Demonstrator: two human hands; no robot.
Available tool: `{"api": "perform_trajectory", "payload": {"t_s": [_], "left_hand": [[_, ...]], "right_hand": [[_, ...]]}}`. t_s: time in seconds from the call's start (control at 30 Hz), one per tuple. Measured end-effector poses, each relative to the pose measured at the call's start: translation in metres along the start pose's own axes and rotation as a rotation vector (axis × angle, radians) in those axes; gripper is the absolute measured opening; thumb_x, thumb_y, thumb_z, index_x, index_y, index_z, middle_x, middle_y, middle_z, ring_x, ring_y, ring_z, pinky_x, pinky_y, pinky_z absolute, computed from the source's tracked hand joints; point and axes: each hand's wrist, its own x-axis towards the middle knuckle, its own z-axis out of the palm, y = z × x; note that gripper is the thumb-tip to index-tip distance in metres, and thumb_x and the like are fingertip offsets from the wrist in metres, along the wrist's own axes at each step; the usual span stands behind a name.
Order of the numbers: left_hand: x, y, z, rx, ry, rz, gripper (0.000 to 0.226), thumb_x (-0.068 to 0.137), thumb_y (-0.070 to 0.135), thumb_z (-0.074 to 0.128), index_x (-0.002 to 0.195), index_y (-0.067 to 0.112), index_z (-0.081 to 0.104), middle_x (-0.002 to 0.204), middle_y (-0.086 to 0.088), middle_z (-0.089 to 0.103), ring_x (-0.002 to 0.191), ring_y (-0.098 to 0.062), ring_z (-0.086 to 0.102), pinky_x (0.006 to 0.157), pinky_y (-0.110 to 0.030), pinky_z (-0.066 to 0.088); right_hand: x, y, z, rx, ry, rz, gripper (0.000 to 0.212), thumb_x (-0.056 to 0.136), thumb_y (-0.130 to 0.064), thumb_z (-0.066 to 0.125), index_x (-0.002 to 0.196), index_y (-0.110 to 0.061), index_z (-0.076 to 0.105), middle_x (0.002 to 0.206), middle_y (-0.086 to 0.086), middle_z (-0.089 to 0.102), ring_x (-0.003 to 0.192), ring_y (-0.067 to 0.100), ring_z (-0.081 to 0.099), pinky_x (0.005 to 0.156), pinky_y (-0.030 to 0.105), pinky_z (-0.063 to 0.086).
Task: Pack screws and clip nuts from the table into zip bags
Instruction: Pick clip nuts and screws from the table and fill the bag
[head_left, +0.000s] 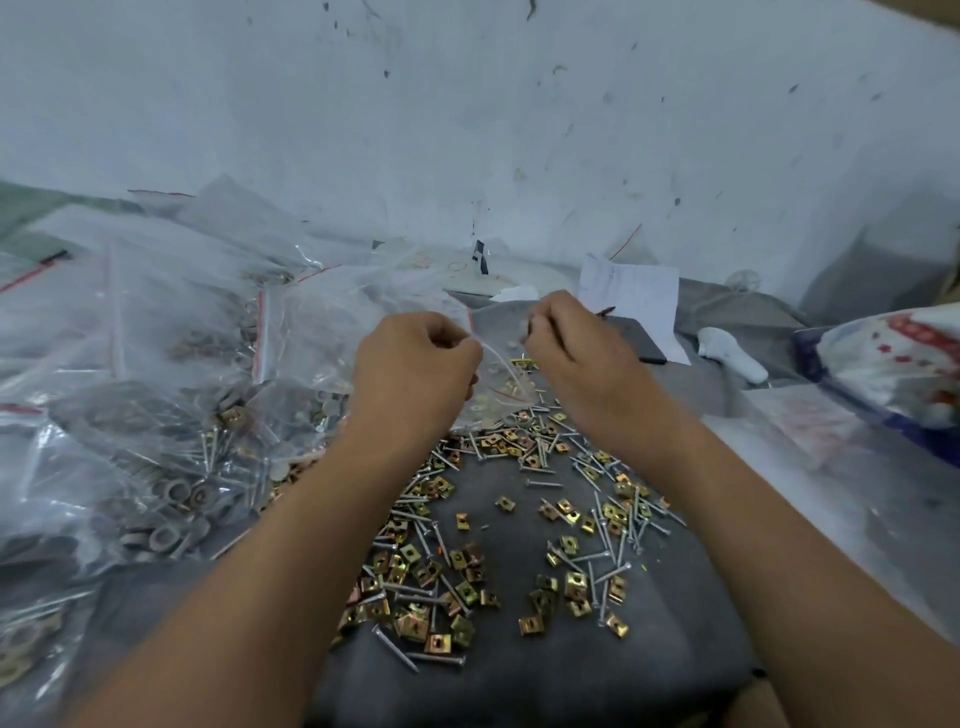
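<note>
Small clear zip bag (501, 374) held up between both hands, above the far edge of the loose hardware. Left hand (415, 364) pinches the bag's left top edge, fingers curled; right hand (576, 353) pinches the right top edge, grip clenched on the plastic. A few pieces show inside the bag. Below and nearer: brass-coloured clip nuts (415, 571) and silver screws (608, 540) scattered over a grey cloth (545, 686) covering the counter. Left: heap of filled zip bags (156, 364) with red seal strips. Far right of the hands: sheet of paper (634, 291), white object (732, 356). Scuffed white wall (467, 114) behind.
</note>
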Motion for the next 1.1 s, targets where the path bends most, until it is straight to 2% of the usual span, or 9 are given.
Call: {"api": "perform_trajectory", "payload": {"t_s": [0.1,0.23,0.37,0.5,0.63,0.73,0.8,0.97,1.1], "left_hand": [[-0.004,0.005,0.002,0.031,0.025,0.03,0.018,0.095,0.019,0.067,0.08,0.022,0.077,0.064,0.003,0.074,0.062,-0.009,0.071,0.069,-0.032,0.061],[-0.005,0.008,0.004,0.035,0.048,0.035,0.017,0.095,0.019,0.065,0.084,0.02,0.078,0.069,0.002,0.074,0.07,-0.017,0.072,0.075,-0.04,0.062],[-0.002,0.006,0.006,-0.029,0.062,-0.005,0.019,0.093,0.018,0.066,0.077,0.021,0.076,0.065,0.005,0.074,0.065,-0.012,0.073,0.074,-0.04,0.064],[-0.003,0.008,0.014,-0.03,0.031,0.001,0.017,0.089,0.014,0.068,0.075,0.021,0.075,0.066,0.002,0.074,0.071,-0.018,0.074,0.078,-0.044,0.064],[-0.004,0.005,0.017,-0.027,0.032,0.013,0.018,0.09,0.015,0.068,0.076,0.023,0.075,0.067,0.002,0.074,0.069,-0.016,0.073,0.073,-0.042,0.064],[-0.003,0.002,0.019,-0.014,0.01,0.024,0.017,0.09,0.016,0.069,0.076,0.023,0.075,0.065,0.006,0.074,0.064,-0.012,0.071,0.068,-0.035,0.06],[-0.003,0.001,0.021,-0.015,-0.009,0.03,0.017,0.092,0.016,0.069,0.077,0.023,0.075,0.065,0.007,0.074,0.06,-0.008,0.071,0.067,-0.032,0.059],[-0.001,-0.003,0.024,-0.052,-0.06,0.004,0.016,0.095,0.015,0.069,0.082,0.019,0.077,0.066,0.002,0.075,0.055,-0.007,0.069,0.062,-0.03,0.057],[0.0,-0.005,0.027,-0.105,-0.092,-0.036,0.016,0.095,0.014,0.07,0.082,0.014,0.078,0.065,-0.002,0.075,0.056,-0.011,0.069,0.064,-0.036,0.059]], "right_hand": [[-0.004,-0.017,0.004,-0.195,-0.049,-0.136,0.019,0.109,-0.03,0.04,0.098,-0.016,0.047,0.07,-0.006,0.049,0.057,0.008,0.043,0.054,0.028,0.032],[-0.003,-0.023,0.011,-0.358,-0.088,-0.095,0.02,0.107,-0.035,0.039,0.101,-0.017,0.046,0.078,-0.002,0.056,0.067,0.017,0.052,0.06,0.041,0.039],[-0.002,-0.019,0.015,-0.435,-0.05,-0.02,0.022,0.106,-0.036,0.04,0.1,-0.017,0.047,0.086,0.001,0.059,0.074,0.023,0.054,0.06,0.04,0.036],[-0.001,-0.015,0.021,-0.583,0.033,0.029,0.025,0.105,-0.033,0.046,0.086,-0.017,0.047,0.083,0.003,0.059,0.071,0.023,0.052,0.051,0.032,0.029],[0.002,-0.014,0.019,-0.525,0.038,0.11,0.034,0.101,-0.041,0.052,0.077,-0.018,0.061,0.07,0.001,0.058,0.069,0.024,0.058,0.055,0.032,0.034],[0.002,-0.012,0.014,-0.496,-0.005,0.179,0.042,0.096,-0.041,0.06,0.061,-0.02,0.046,0.057,-0.001,0.04,0.057,0.022,0.043,0.05,0.031,0.027],[0.001,-0.014,0.009,-0.439,-0.05,0.208,0.044,0.095,-0.032,0.058,0.058,-0.021,0.037,0.054,-0.003,0.035,0.051,0.017,0.034,0.046,0.03,0.022],[0.015,-0.016,-0.003,-0.084,-0.138,0.341,0.022,0.1,-0.011,0.047,0.089,-0.014,0.066,0.07,-0.003,0.049,0.061,0.011,0.043,0.056,0.022,0.036],[0.014,-0.007,0.003,0.515,0.051,0.395,0.034,0.102,0.006,0.04,0.099,-0.011,0.07,0.084,0.001,0.063,0.072,0.009,0.057,0.059,0.02,0.045]]}}
